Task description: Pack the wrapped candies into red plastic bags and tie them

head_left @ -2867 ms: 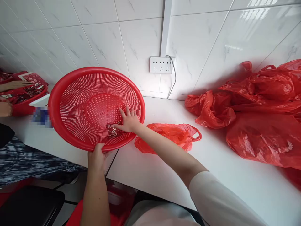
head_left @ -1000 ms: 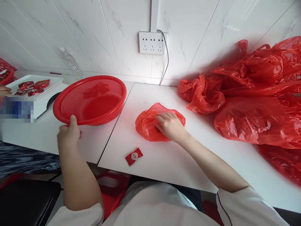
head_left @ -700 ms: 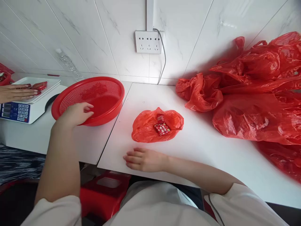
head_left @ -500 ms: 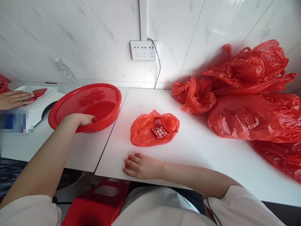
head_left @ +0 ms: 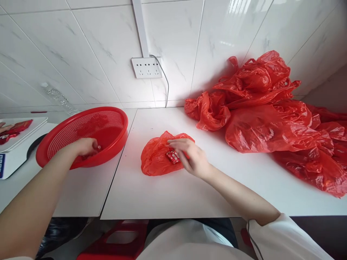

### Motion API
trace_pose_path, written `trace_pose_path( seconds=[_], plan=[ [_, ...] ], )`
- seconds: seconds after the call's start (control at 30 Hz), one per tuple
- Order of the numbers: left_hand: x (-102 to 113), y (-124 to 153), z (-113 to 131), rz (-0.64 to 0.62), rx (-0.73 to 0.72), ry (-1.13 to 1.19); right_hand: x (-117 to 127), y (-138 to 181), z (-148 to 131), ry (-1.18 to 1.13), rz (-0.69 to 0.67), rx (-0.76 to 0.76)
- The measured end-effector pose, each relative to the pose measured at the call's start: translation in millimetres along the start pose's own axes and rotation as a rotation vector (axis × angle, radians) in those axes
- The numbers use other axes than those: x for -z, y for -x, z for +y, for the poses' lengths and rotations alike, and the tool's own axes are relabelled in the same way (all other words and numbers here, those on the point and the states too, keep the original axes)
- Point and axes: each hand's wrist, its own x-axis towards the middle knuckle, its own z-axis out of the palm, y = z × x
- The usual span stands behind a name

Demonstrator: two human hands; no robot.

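Observation:
My left hand (head_left: 86,147) reaches over the near rim of a red perforated plastic basket (head_left: 123,122). Its fingers are curled down inside, and what they hold, if anything, is hidden. Over the right side of a crumpled red plastic bag (head_left: 151,155) hovers my right hand (head_left: 193,155), fingers stretched toward the left and slightly blurred, with nothing visible in them. A small red printed packet (head_left: 172,157) lies on the bag just beside the right thumb, partly covered by the hand.
Several filled red plastic bags (head_left: 260,126) are heaped along the wall at the right. Left of the basket, a co-worker's hand (head_left: 5,128) rests by red packets on a white tray (head_left: 40,124) on a scale. A clear bottle (head_left: 58,99) lies behind. A power strip (head_left: 147,68) hangs on the wall.
My right hand has moved from the table's front edge, where something red showed under its fingers, up over the bag. The left hand stays in the basket. The view has shifted right.

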Motion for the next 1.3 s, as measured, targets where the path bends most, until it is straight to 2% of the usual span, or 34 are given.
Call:
trace_pose_path(
  seconds=[0.07,0.1,0.13,0.17,0.2,0.27,0.33,0.4,0.47,0.53,0.6,0.73,0.8,0.87,0.97,1.03,1.1,1.13,1.2,1.27,1.3],
  plan=[
    [0,11,27,0.024,0.001,-0.236,2,-2,13,0.014,0.005,-0.145],
    [-2,21,44,0.101,-0.068,-0.307,2,-2,19,0.032,-0.036,-0.198],
    [-7,34,64,0.173,-0.173,-0.297,2,-1,24,0.059,-0.087,-0.236],
    [-14,50,85,0.192,-0.271,-0.228,2,-1,28,0.092,-0.134,-0.259],
    [-24,67,105,0.159,-0.358,-0.121,3,0,31,0.126,-0.163,-0.269],
    [-50,102,141,-0.033,-0.523,0.073,8,3,33,0.186,-0.174,-0.258],
    [-81,128,164,-0.17,-0.637,0.091,16,8,31,0.22,-0.172,-0.237],
    [-113,140,175,-0.223,-0.677,0.064,24,14,28,0.26,-0.169,-0.237],
    [-141,140,177,-0.216,-0.651,0.011,29,22,26,0.325,-0.2,-0.25],
    [-162,132,174,-0.157,-0.623,-0.103,30,32,27,0.417,-0.272,-0.257],
    [-172,123,169,-0.077,-0.622,-0.262,27,42,31,0.524,-0.349,-0.269],
    [-165,125,156,0.047,-0.652,-0.441,21,61,46,0.657,-0.446,-0.31],
    [-155,134,145,0.124,-0.633,-0.447,23,66,52,0.628,-0.453,-0.337],
    [-145,142,130,0.176,-0.544,-0.427,32,66,55,0.547,-0.434,-0.366],
    [-130,146,107,0.107,-0.318,-0.322,55,52,55,0.365,-0.453,-0.367],
    [-118,139,96,0.024,-0.172,-0.184,74,35,54,0.21,-0.527,-0.345],
    [-104,127,89,-0.06,-0.089,-0.043,92,14,53,0.091,-0.572,-0.331],
    [-95,120,88,-0.104,-0.08,0.01,101,3,53,0.068,-0.548,-0.331],
    [-78,108,90,-0.17,-0.118,0.067,115,-17,51,0.099,-0.406,-0.34],
    [-61,99,96,-0.176,-0.159,0.066,125,-32,50,0.175,-0.261,-0.366],
    [-54,96,101,-0.171,-0.162,0.046,129,-38,49,0.206,-0.242,-0.39]
  ],
)
